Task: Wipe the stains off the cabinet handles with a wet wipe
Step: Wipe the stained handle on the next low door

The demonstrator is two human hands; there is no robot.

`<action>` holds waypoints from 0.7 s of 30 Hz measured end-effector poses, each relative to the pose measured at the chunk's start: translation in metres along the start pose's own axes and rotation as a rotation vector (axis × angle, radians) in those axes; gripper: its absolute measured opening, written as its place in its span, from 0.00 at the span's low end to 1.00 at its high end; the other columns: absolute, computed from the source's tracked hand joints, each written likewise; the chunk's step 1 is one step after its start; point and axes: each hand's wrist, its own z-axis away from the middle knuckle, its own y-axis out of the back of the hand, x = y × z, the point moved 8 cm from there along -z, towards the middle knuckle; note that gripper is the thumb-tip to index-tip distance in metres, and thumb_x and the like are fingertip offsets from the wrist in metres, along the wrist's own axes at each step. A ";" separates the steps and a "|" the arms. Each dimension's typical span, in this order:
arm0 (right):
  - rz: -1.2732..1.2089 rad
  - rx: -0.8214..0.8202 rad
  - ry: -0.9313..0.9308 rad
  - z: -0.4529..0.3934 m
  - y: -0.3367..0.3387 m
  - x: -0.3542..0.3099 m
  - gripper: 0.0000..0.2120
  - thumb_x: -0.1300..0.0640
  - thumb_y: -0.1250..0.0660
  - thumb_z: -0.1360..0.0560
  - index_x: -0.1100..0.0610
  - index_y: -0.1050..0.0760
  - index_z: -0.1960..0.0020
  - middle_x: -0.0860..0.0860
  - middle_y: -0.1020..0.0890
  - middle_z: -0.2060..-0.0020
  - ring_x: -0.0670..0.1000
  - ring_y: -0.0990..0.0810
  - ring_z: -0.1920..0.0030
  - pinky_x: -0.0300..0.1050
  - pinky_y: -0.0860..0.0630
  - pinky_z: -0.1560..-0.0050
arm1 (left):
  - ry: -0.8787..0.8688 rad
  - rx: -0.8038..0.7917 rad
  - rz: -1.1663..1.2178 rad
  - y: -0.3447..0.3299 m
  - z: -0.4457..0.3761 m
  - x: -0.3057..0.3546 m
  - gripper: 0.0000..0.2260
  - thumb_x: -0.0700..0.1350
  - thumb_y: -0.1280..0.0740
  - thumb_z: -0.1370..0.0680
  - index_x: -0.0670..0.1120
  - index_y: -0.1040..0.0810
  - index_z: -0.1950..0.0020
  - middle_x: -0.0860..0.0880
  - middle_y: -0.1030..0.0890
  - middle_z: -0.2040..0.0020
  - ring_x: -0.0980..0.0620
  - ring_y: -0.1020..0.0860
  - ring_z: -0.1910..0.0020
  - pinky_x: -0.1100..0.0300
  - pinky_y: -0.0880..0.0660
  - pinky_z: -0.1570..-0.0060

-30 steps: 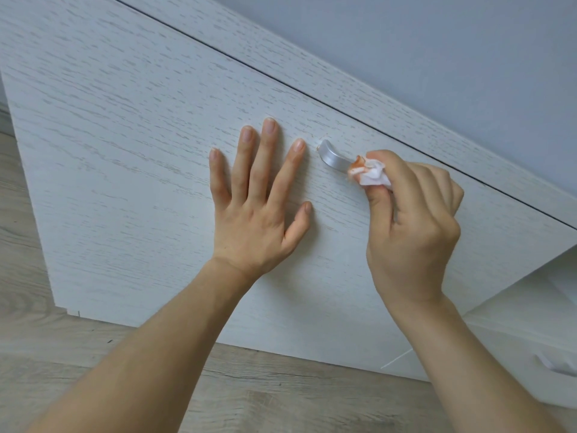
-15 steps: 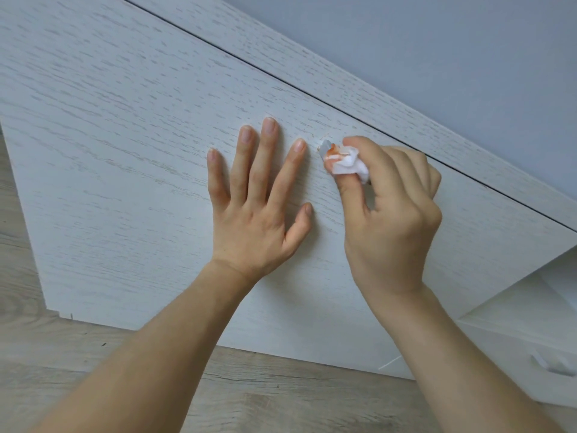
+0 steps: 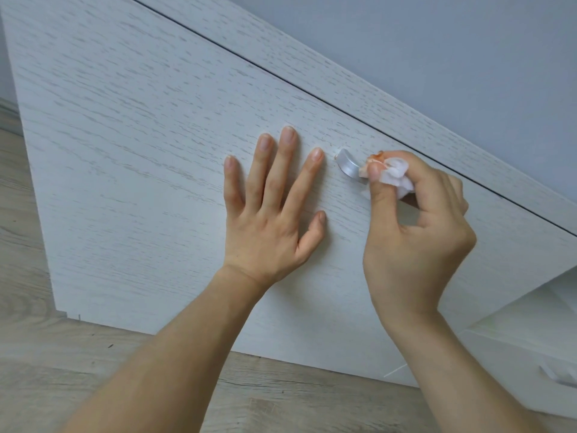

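Pinching a crumpled, orange-stained wet wipe (image 3: 394, 173) between thumb and curled fingers, the right hand (image 3: 415, 232) presses it onto the silver cabinet handle (image 3: 350, 166). The handle's bare end runs up and left from those fingertips, its long axis slanting along the door (image 3: 140, 157). The left hand (image 3: 271, 220) lies flat, fingers spread, just beyond that end, farther from the wipe.

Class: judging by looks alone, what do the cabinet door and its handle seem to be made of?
Cabinet door: probably wood or wood-look laminate, whitewashed and matte; streaky grain lines show. Handle: likely brushed metal, silvery with a soft satin sheen.
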 end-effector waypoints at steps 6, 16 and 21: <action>0.038 -0.033 0.075 -0.010 -0.022 -0.021 0.05 0.58 0.32 0.28 0.60 0.19 0.56 0.50 0.18 0.62 0.52 0.25 0.58 0.44 0.32 0.54 | -0.011 0.041 -0.026 -0.002 0.002 0.001 0.31 0.57 0.41 0.24 0.47 0.44 0.25 0.41 0.44 0.27 0.51 0.60 0.24 0.45 0.59 0.28; 0.065 0.038 -0.113 0.005 0.011 0.005 0.03 0.56 0.31 0.25 0.54 0.20 0.54 0.37 0.24 0.60 0.41 0.25 0.58 0.59 0.27 0.49 | -0.033 -0.001 -0.016 0.000 0.000 0.000 0.28 0.56 0.44 0.23 0.46 0.43 0.25 0.41 0.44 0.27 0.51 0.61 0.24 0.46 0.61 0.28; 0.006 0.123 -0.200 0.008 0.027 0.011 0.05 0.50 0.37 0.23 0.52 0.26 0.51 0.44 0.19 0.56 0.35 0.27 0.57 0.47 0.32 0.44 | -0.015 -0.001 0.001 0.001 0.000 0.000 0.28 0.55 0.43 0.23 0.46 0.43 0.25 0.42 0.45 0.27 0.52 0.62 0.24 0.46 0.61 0.28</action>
